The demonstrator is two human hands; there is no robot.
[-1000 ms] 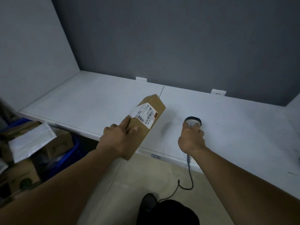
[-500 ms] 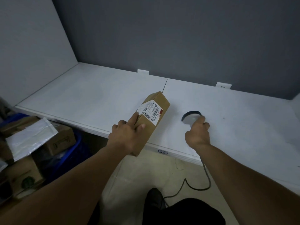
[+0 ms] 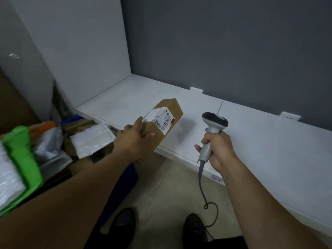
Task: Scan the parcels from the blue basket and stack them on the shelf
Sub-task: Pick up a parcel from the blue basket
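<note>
A box is held in the air by the left hand, above the near edge of the shelf, at its left part. The fingers are wrapped round the near end of the box, with the thumb laid along the right face. The label is turned up and to the right. The scanner is gripped at its handle by the right hand, fingers curled tight about it. Its head is raised just right of the box, and its cable hangs to the floor. It cannot be told whether the barcode has been read.

The blue basket is seen at the near left, partly hidden by the left arm. Several parcels are heaped in and around it, among them a white mailer and a green bag.

The task is judged to be early: 1 box is being handled, no parcel is seen stacked on the shelf, and many are left to be scanned.
</note>
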